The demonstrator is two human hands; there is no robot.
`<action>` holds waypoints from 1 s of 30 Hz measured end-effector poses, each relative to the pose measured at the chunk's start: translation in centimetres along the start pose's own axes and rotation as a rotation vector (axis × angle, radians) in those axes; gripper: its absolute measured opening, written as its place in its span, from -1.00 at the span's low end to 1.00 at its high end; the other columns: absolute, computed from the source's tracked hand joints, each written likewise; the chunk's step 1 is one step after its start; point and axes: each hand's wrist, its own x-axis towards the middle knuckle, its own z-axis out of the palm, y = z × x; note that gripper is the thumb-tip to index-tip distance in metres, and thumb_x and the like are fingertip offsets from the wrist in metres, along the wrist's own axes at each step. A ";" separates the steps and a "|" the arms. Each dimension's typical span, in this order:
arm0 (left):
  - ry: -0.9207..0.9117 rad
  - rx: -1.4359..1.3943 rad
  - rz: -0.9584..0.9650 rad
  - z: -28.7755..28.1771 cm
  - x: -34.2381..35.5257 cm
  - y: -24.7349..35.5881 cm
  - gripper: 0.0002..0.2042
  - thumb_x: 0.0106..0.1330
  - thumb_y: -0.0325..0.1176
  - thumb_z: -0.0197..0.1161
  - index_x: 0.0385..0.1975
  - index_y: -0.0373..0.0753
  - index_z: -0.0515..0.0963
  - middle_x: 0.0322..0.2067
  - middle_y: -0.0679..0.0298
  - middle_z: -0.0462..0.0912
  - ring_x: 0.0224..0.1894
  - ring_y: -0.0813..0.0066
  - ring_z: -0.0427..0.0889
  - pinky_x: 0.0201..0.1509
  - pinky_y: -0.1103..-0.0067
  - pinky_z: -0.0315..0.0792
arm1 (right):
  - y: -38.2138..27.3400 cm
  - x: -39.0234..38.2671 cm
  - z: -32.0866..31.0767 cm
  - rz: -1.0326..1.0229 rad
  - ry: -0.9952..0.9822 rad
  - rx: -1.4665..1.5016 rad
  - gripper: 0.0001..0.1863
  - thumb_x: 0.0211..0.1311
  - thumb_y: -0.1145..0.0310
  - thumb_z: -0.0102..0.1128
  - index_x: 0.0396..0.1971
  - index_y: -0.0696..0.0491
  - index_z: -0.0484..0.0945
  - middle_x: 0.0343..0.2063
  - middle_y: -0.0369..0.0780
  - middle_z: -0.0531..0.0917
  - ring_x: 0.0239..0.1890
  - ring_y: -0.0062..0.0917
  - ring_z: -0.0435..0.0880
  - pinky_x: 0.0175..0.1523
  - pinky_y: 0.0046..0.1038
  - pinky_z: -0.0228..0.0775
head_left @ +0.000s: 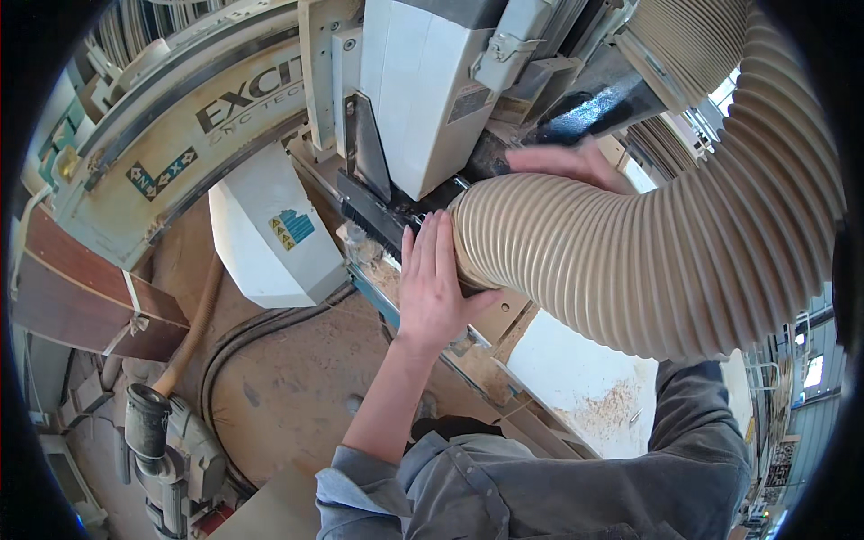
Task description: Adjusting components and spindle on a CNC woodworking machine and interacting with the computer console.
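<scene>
Our left hand [432,290] lies flat on the ribbed dust hose [612,265]; our blurred right hand [578,167] we can't read; uneven pushing could skew the hose.

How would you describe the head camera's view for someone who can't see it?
The wearer's left hand lies against the end of a thick ribbed beige hose beside a white machine housing; the right hand, blurred, is beyond the hose. Brown debris dusts a white surface below.

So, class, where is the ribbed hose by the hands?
In the head view, the ribbed hose curves down the right side to the middle, its end beside the left hand, below the white housing.
</scene>
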 end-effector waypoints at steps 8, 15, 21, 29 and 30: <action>0.004 -0.035 0.014 0.8 1.7 0.6 0.20 -0.31 0.04 0.62 0.33 -0.44 0.05 0.19 -0.10 0.37 0.25 0.01 0.38 0.40 0.04 0.08 | 5.8 -2.0 2.8 0.108 0.150 0.135 -0.57 0.37 0.30 0.06 0.15 0.21 0.46 0.21 -0.06 0.46 0.27 -0.32 0.43 0.38 -0.27 0.22; 0.093 -0.078 -0.026 1.6 1.3 0.6 0.16 -0.22 0.12 0.56 0.32 -0.43 0.06 0.20 -0.09 0.35 0.27 0.03 0.36 0.39 0.02 0.02 | 5.8 -2.2 2.9 0.101 0.089 0.069 -0.58 0.38 0.32 0.05 0.14 0.23 0.46 0.25 -0.06 0.41 0.31 -0.33 0.37 0.42 -0.26 0.15; 0.078 -0.146 -0.071 2.7 0.3 1.6 0.12 -0.17 -0.05 0.58 0.35 -0.42 0.02 0.26 -0.13 0.26 0.32 -0.03 0.28 0.41 -0.04 -0.04 | 0.0 0.1 -1.1 -0.047 -0.074 -0.344 -0.58 0.38 0.33 0.05 0.14 0.25 0.46 0.28 -0.07 0.37 0.35 -0.35 0.32 0.45 -0.25 0.09; 0.356 0.040 -0.106 5.4 -2.1 1.4 0.08 -0.11 -0.13 0.57 0.38 -0.36 0.00 0.34 -0.24 0.10 0.38 -0.25 0.12 0.33 -0.21 0.00 | 0.0 10.5 0.4 -0.470 -0.626 -1.849 -0.77 0.04 0.28 0.23 -0.32 0.04 0.69 -0.33 -0.23 0.71 -0.15 -0.30 0.65 0.04 -0.28 0.43; 0.378 0.066 -0.066 5.5 -2.0 1.0 0.08 -0.11 -0.13 0.57 0.38 -0.34 0.00 0.33 -0.25 0.10 0.37 -0.25 0.15 0.32 -0.21 0.02 | 1.6 11.4 0.1 -0.500 -0.715 -1.943 -0.77 0.06 0.23 0.17 -0.42 0.05 0.70 -0.33 -0.18 0.70 -0.18 -0.29 0.66 -0.02 -0.26 0.45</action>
